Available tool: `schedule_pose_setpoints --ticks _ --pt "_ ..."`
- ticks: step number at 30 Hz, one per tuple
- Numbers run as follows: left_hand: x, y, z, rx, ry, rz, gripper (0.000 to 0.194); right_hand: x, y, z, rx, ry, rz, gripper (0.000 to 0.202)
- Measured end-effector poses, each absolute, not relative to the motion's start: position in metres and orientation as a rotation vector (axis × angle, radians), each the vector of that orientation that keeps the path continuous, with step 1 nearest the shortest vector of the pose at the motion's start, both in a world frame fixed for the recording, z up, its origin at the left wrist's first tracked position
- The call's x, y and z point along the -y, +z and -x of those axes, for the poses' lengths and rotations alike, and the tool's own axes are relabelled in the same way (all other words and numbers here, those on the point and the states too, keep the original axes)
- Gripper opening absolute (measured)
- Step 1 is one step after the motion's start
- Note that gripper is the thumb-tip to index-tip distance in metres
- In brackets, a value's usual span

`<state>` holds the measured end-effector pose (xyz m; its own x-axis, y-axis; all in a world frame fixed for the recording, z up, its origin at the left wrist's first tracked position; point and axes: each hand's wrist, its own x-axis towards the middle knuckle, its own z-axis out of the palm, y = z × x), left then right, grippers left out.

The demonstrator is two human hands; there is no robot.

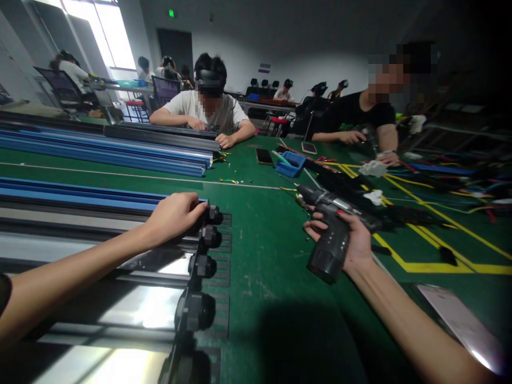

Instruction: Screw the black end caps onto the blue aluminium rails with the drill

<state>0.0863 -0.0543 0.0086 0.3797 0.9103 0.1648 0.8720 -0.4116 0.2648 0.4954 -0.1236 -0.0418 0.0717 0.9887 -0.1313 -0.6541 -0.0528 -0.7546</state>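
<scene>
A black cordless drill is held above the green worktop, chuck leftward; long profiles lie parallel at left, black fittings on their right ends.

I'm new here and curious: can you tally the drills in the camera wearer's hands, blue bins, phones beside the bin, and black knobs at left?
Drill in right hand: 1
Blue bin: 1
Phones by the bin: 2
Black knobs at left: 5, the nearest cut off by the picture edge
Total: 9
</scene>
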Motion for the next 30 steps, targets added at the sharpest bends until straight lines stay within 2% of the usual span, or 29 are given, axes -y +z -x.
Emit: schedule_pose_setpoints --ticks 8,14,17,21,27,30 --pt "0.065 0.005 -0.086 -1.41 0.776 -2.8 0.03 0.128 -0.04 -0.42 0.573 1.657 0.692 0.046" --pt "0.068 0.009 -0.083 -1.19 0.891 -2.992 0.022 0.13 -0.039 -0.415 0.588 1.726 0.67 0.045" --pt "0.069 0.013 -0.088 -1.009 0.809 -3.075 0.022 0.125 -0.039 -0.426 0.496 1.707 0.637 0.046" --pt "0.08 0.02 -0.106 -0.651 0.523 -3.144 0.025 0.116 -0.04 -0.438 0.358 1.741 0.555 0.053" --pt "0.099 0.016 -0.16 -0.252 0.261 -3.158 0.01 0.111 -0.043 -0.443 0.183 1.788 0.48 0.061" --pt "0.098 0.008 -0.194 -0.195 0.219 -3.15 0.014 0.113 -0.041 -0.442 0.192 1.796 0.495 0.059"
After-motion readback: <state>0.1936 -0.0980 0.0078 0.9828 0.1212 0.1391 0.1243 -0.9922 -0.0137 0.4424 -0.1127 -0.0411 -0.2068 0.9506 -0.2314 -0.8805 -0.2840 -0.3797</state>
